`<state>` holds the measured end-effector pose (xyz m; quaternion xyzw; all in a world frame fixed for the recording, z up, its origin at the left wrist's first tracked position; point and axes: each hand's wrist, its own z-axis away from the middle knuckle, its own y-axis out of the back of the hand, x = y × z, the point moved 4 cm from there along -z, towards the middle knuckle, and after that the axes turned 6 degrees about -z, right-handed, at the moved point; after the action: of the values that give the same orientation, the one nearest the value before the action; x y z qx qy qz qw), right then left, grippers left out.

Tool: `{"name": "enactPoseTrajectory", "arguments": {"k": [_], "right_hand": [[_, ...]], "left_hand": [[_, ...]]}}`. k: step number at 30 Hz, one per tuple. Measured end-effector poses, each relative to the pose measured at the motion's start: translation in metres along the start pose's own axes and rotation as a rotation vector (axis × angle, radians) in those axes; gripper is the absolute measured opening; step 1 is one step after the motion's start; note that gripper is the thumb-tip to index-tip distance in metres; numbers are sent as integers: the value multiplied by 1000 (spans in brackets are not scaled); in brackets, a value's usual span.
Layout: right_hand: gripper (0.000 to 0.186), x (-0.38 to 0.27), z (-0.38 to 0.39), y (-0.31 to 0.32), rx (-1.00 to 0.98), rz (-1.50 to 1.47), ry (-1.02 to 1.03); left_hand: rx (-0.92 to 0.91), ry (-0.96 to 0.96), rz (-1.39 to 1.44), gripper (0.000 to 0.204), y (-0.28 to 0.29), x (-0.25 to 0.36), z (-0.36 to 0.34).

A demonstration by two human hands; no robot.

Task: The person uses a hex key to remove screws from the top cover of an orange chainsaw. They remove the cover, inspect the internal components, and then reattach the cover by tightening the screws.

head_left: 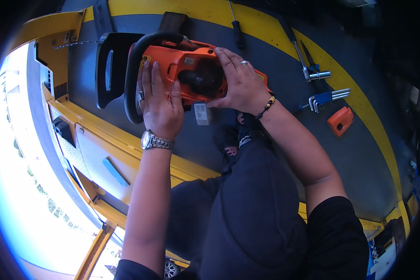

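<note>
An orange chainsaw [165,58] with a black front handle and a black hand guard [101,74] lies in front of me, its upper side open over a dark hollow with a rounded black part [203,77]. My left hand [161,102] rests on the body beside the front handle, fingers stretched out and thumb apart. Around the rear end, my right hand [245,86] grips the housing, with fingers on the far edge and thumb on the near edge. Just below the saw, by my right thumb, is a small pale rectangular piece [202,114].
On the dark, yellow-edged surface [354,172], right of the saw, lie a loose orange cover [340,121], blue-held hex keys [329,99], a socket wrench [305,65] and blue-and-black pliers [312,60]. A screwdriver [237,32] lies beyond. My legs [247,205] are close below.
</note>
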<state>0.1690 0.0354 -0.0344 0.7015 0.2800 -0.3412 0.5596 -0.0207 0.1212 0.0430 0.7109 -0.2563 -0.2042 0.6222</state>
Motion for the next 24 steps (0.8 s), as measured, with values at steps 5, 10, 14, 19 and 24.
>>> {"name": "enactPoseTrajectory", "arguments": {"k": [5,10,14,19,24], "right_hand": [[133,-11,-6,2,-74,157,16],[134,-23,-11,5,-128,235,-32],[134,-22,-7,1,-100,268,-59],[133,-21,1,-2,-71,267,-99],[135,-17,11,-2,-7,220,-120]], "left_hand": [[-97,2,-121,57,-10,-9,1],[-119,33,-103,56,-16,-12,5],[-103,15,43,75,-15,-22,4],[-181,68,77,92,-11,-19,5],[53,15,210,62,-7,0,33]]}}
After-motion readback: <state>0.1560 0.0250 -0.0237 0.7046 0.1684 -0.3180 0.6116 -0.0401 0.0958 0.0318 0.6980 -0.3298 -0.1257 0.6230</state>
